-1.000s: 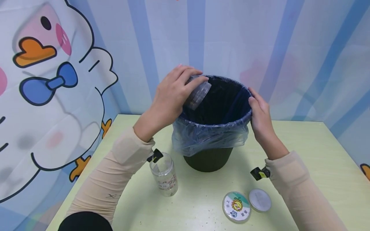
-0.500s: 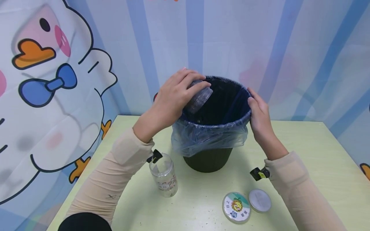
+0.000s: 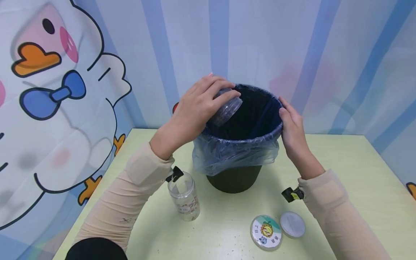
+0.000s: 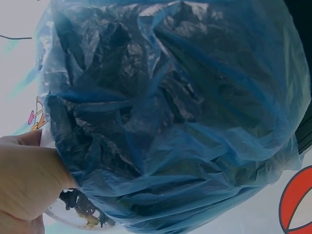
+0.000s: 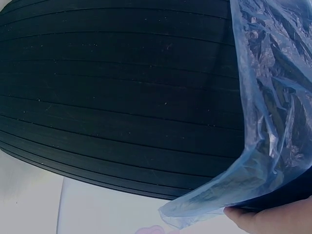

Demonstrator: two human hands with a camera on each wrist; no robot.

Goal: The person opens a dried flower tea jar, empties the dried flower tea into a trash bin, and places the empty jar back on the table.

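Note:
My left hand [image 3: 198,108] grips a small clear plastic jar [image 3: 227,110], tipped with its mouth over the left side of a black trash bin [image 3: 234,180]. Dark, crumbly bits [image 4: 83,209] show through the jar's wall in the left wrist view. A thin blue trash bag [image 3: 234,153] lines the bin and folds down over its rim. On the far side, my right hand [image 3: 294,131] holds the bin's right rim, thumb on top of the bag. The bag hides part of my left hand in the left wrist view.
A taller clear jar [image 3: 185,198] without a lid stands upright left of the bin. Two round lids, a printed one [image 3: 266,232] and a plain whitish one [image 3: 292,224], lie at the front right. Dark crumbs dot the pale green table [image 3: 351,202]. A printed backdrop hangs behind.
My left hand has shifted slightly right with the tilted jar, which now sits a little further over the bin's opening. My right hand keeps its place on the rim.

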